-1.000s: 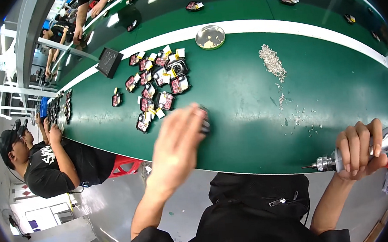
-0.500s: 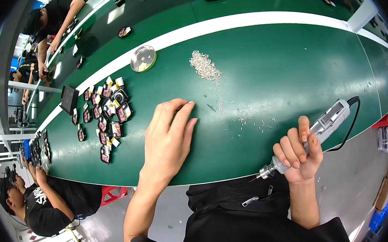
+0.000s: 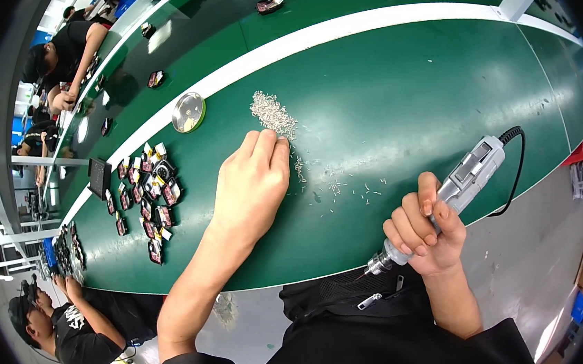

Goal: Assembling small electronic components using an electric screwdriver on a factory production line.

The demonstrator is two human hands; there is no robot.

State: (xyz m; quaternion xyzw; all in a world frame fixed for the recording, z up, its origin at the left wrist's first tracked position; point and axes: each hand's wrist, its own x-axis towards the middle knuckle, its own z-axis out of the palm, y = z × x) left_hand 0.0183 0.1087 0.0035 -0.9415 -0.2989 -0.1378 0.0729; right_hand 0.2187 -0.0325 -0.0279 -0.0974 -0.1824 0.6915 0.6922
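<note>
My left hand (image 3: 253, 182) reaches over the green table, its bunched fingertips at the near edge of a pile of tiny silvery screws (image 3: 270, 111). Whatever lies between those fingertips is hidden. A trail of loose screws (image 3: 336, 188) spreads from the pile toward my right hand. In my right hand (image 3: 429, 229) is a grey electric screwdriver (image 3: 474, 169), held near the table's front edge. Its bit points down and left, toward my body, and touches nothing. A black cord leaves its far end.
Several small black devices with yellow and white tabs (image 3: 145, 195) cluster on the left. Beyond the pile's left stands a round clear-and-green dish (image 3: 189, 112). A black tray (image 3: 100, 178) sits by the white rail (image 3: 334, 31). Behind the rail a belt carries devices. Co-workers (image 3: 75, 319) work at left.
My left hand has moved forward to the screw pile, and its fingers have drawn together. The view has shifted a little. My right hand still holds the screwdriver.
</note>
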